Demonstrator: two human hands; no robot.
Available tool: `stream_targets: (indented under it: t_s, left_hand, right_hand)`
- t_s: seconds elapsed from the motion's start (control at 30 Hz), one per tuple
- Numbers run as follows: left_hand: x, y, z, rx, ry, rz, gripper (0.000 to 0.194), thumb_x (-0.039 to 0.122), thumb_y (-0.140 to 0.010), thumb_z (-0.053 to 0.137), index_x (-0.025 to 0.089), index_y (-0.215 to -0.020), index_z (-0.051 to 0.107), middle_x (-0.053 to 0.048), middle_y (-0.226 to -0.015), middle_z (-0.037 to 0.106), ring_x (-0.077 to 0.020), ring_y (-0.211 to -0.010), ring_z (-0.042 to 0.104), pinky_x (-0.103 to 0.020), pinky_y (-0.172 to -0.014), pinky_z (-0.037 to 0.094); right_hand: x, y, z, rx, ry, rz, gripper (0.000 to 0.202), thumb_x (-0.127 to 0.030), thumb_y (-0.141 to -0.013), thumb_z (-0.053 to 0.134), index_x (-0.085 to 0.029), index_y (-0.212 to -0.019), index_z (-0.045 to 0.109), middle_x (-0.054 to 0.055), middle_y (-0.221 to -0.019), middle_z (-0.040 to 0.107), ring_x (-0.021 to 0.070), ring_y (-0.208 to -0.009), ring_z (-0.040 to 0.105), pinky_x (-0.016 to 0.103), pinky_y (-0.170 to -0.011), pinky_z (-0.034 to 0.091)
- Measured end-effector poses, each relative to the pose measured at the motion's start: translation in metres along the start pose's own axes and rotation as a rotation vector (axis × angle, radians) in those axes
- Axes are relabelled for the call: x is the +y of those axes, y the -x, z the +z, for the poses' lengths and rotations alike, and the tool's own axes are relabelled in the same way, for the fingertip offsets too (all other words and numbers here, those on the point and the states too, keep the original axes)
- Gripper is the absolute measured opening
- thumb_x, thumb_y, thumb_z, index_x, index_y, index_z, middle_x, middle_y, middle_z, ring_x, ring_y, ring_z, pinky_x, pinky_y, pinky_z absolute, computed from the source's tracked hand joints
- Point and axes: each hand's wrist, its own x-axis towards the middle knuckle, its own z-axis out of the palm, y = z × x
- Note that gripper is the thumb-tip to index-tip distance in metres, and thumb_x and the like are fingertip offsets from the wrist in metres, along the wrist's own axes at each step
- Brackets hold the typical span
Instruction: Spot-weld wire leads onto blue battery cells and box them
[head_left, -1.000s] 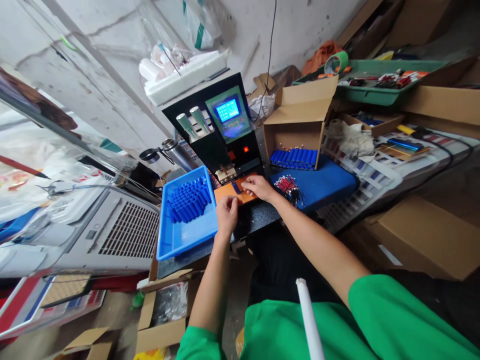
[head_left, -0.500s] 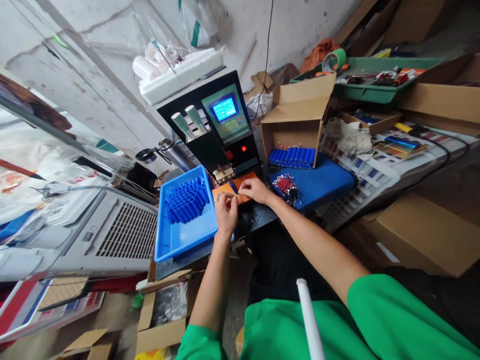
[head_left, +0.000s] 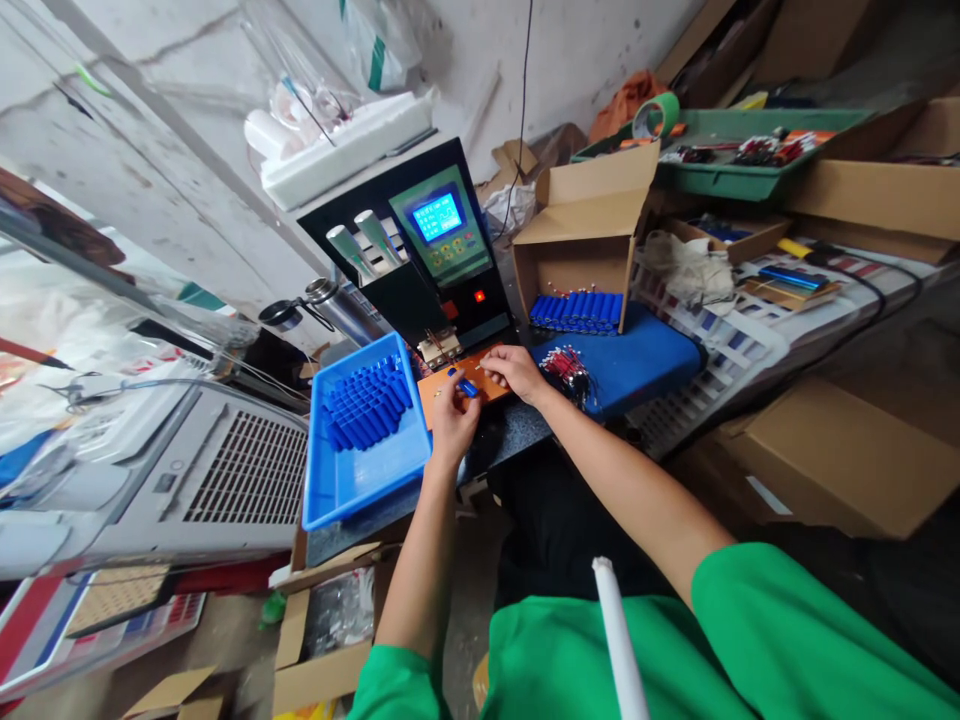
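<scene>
Between the thumb and fingers of my left hand (head_left: 454,418) is a blue cylindrical cell (head_left: 466,386), tilted over the orange board (head_left: 431,399). My right hand (head_left: 516,372) is pinched just right of the cell, above the same board, on something small that I cannot make out. Right behind the board stands the black machine (head_left: 491,325) with a lit blue screen (head_left: 437,218); its metal contacts (head_left: 439,346) are beyond my left hand. To the left, a blue tray (head_left: 360,488) holds rows of blue cells (head_left: 367,403).
An open cardboard box (head_left: 577,262) with more blue cells stands on a blue surface (head_left: 652,355) at the right. A bundle of red and black wires (head_left: 568,373) lies in front of it. A metal flask (head_left: 346,308) stands behind the tray.
My left hand has tilted the blue cell flatter and drawn it nearer. My right hand has moved slightly apart from it. The whole view has shifted a little.
</scene>
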Motion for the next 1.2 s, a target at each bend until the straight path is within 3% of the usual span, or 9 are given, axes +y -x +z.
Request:
stream_targets:
  t_s: [0.17, 0.33, 0.47, 0.67, 1.0, 1.2]
  left_hand:
    - [0.004, -0.007, -0.008, 0.043, -0.032, -0.064, 0.038, 0.045, -0.094, 0.057, 0.02, -0.123, 0.064, -0.003, -0.085, 0.064, -0.0163, -0.074, 0.061, -0.032, -0.074, 0.053]
    - [0.006, -0.021, -0.015, 0.123, -0.16, 0.04, 0.036, 0.05, -0.095, 0.056, 0.02, -0.11, 0.068, -0.008, -0.093, 0.064, -0.0211, -0.087, 0.06, -0.035, -0.081, 0.05]
    - [0.007, -0.026, -0.017, 0.119, -0.225, 0.088, 0.03, 0.045, -0.096, 0.054, 0.021, -0.106, 0.067, -0.01, -0.1, 0.065, -0.0245, -0.098, 0.059, -0.038, -0.089, 0.048]
    - [0.01, -0.029, -0.017, 0.025, -0.202, 0.059, 0.025, 0.034, -0.095, 0.054, 0.02, -0.114, 0.061, -0.01, -0.1, 0.068, -0.0218, -0.088, 0.063, -0.033, -0.081, 0.05]
    - [0.002, -0.025, 0.001, 0.106, 0.011, -0.095, 0.015, 0.033, -0.089, 0.06, 0.022, -0.099, 0.064, -0.002, -0.085, 0.067, -0.0181, -0.078, 0.063, -0.031, -0.078, 0.053]
    - [0.0, -0.022, 0.003, 0.114, 0.019, -0.086, 0.02, 0.031, -0.091, 0.059, 0.02, -0.105, 0.067, -0.006, -0.099, 0.072, -0.0201, -0.091, 0.067, -0.034, -0.087, 0.053]
  right_hand:
    - [0.0, -0.001, 0.003, 0.019, 0.006, 0.006, 0.028, -0.044, -0.064, 0.068, -0.019, -0.061, 0.057, -0.001, -0.055, 0.055, 0.0085, -0.05, 0.043, 0.02, -0.044, 0.029]
    - [0.003, -0.003, 0.003, 0.02, 0.042, 0.0, 0.029, -0.044, -0.067, 0.068, -0.019, -0.06, 0.056, -0.001, -0.054, 0.054, 0.009, -0.05, 0.044, 0.02, -0.044, 0.03]
    - [0.005, -0.005, 0.003, 0.019, 0.07, -0.023, 0.027, -0.043, -0.069, 0.067, -0.019, -0.061, 0.058, -0.001, -0.056, 0.056, 0.0094, -0.052, 0.047, 0.02, -0.046, 0.033]
    - [0.005, -0.005, 0.003, 0.013, 0.101, -0.048, 0.026, -0.041, -0.071, 0.066, -0.019, -0.061, 0.058, -0.001, -0.057, 0.057, 0.01, -0.054, 0.048, 0.021, -0.048, 0.034]
    - [0.01, -0.007, 0.005, 0.04, 0.158, -0.066, 0.025, -0.04, -0.072, 0.067, -0.02, -0.061, 0.057, -0.002, -0.055, 0.054, 0.0108, -0.054, 0.049, 0.022, -0.049, 0.036]
    - [0.009, -0.01, 0.011, 0.07, 0.125, -0.023, 0.024, -0.038, -0.072, 0.067, -0.019, -0.06, 0.058, -0.001, -0.058, 0.058, 0.0104, -0.053, 0.049, 0.021, -0.048, 0.036]
